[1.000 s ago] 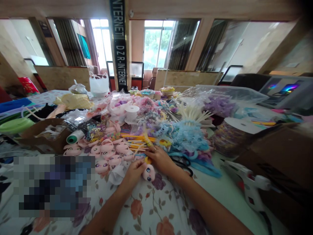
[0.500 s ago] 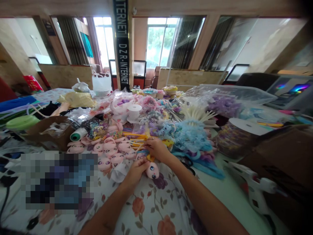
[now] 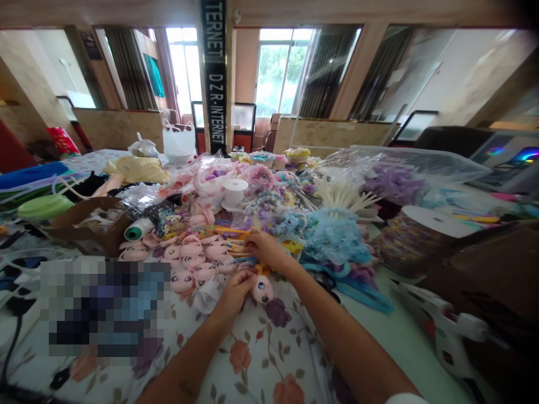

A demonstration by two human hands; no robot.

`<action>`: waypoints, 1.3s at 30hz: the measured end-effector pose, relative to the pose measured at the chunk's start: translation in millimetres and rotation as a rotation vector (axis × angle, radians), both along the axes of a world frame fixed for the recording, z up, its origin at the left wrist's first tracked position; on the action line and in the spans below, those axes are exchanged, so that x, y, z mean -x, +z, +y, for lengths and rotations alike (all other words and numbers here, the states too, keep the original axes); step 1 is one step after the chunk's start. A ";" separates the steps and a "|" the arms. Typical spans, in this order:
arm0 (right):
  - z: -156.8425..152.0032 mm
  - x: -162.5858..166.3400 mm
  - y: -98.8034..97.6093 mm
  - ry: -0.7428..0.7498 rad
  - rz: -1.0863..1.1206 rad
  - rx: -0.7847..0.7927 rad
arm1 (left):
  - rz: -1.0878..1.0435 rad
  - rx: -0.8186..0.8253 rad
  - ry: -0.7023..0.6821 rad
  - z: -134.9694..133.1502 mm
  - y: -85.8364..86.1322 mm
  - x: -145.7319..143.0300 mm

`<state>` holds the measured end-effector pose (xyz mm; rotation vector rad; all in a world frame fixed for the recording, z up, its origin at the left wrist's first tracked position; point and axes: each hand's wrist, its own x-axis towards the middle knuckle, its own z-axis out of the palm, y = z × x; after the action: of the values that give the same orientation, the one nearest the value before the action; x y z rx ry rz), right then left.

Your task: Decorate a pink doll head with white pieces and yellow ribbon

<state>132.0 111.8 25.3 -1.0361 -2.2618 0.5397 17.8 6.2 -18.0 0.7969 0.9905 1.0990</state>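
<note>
My left hand (image 3: 236, 294) is closed on a pale pink doll head (image 3: 261, 290) with painted blue eyes, pinching it by its left edge. Something orange-yellow (image 3: 264, 269) shows at the top of this head. Just beyond, my right hand (image 3: 261, 248) reaches into a bundle of yellow and white strips (image 3: 234, 242). Its fingers are bent together, and what lies between them is hidden. Several similar pink doll heads (image 3: 194, 261) lie in rows to the left of my hands. A crumpled white piece (image 3: 207, 296) rests beside my left wrist.
Fluffy blue trim (image 3: 330, 238) piles up right of my hands. Farther right are a white glue gun (image 3: 448, 325), a large spool (image 3: 415, 238) and a brown box (image 3: 484, 275). Left of the heads stand a green thread spool (image 3: 137, 230) and an open cardboard box (image 3: 90, 227). A flowered cloth (image 3: 248, 342) covers the near table.
My right hand has shifted slightly left and away from the doll head, over the strips. My left hand keeps the head, which is turned a little differently. The whole view has swung slightly.
</note>
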 end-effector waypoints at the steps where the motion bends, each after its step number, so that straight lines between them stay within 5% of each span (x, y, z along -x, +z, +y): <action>1: 1.4 -4.6 1.0 -0.023 0.061 0.015 | -0.010 0.006 -0.012 -0.7 0.3 -0.7; 7: 7.5 -23.5 12.6 -0.216 0.496 0.098 | -0.034 0.017 -0.115 -5.7 4.7 -2.6; 17: -17.8 -34.8 11.8 -0.174 0.761 0.447 | -0.038 -0.041 -0.206 -12.7 6.0 0.0; 25: -28.8 -43.6 3.8 -0.160 0.585 0.433 | 0.083 -0.004 -0.126 -10.5 11.0 1.5; 39: -3.5 11.5 11.9 -0.158 -0.097 -0.079 | 0.145 -0.029 -0.152 -7.2 7.2 0.0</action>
<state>120.6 108.3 37.2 -1.2108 -2.2403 0.3377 17.9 -0.9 -10.8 0.9708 1.0193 0.9371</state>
